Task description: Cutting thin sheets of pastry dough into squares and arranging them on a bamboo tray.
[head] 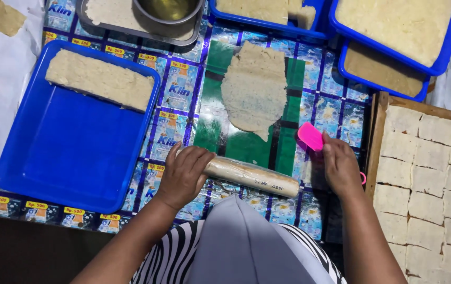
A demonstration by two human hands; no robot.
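Overhead view of a rolling station; positions are given relative to the rolled dough sheet (pixel 254 87) at centre. Far left of the sheet, a large blue tray (pixel 73 158) holds one slab of dough (pixel 99 79) along its far edge. Below and left of the sheet, the left hand (pixel 183 173) lies palm down, wrist straight, fingers curled over the near end of a plastic-wrapped rolling pin (pixel 251 176), gripping it closed. The pin rests on the patterned plastic mat (pixel 183 89), angled slightly, just below the sheet and apart from it. Below and right of the sheet, the right hand (pixel 341 168) pinches a pink scraper (pixel 310 135) by its lower edge, blade raised toward the sheet. Far right, a wooden tray (pixel 375 137) carries cut dough squares (pixel 425 179).
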